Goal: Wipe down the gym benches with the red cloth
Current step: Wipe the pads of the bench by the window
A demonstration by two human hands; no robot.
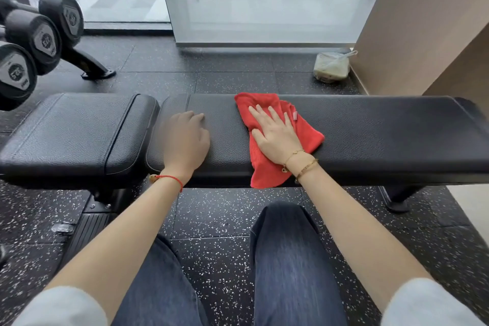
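Observation:
A black padded gym bench (383, 137) runs left to right in front of me, with a separate seat pad (74, 135) at its left end. A red cloth (267, 169) lies crumpled on the long pad, one corner hanging over the near edge. My right hand (275, 135) presses flat on the cloth with fingers spread. My left hand (185, 137) rests on the bare pad to the left of the cloth, fingers curled loosely, holding nothing.
A dumbbell rack (31, 40) with several black dumbbells stands at the far left. A tied plastic bag (332, 66) sits on the speckled rubber floor (225, 219) behind the bench by a beige wall (423, 21). A glass panel stands beyond.

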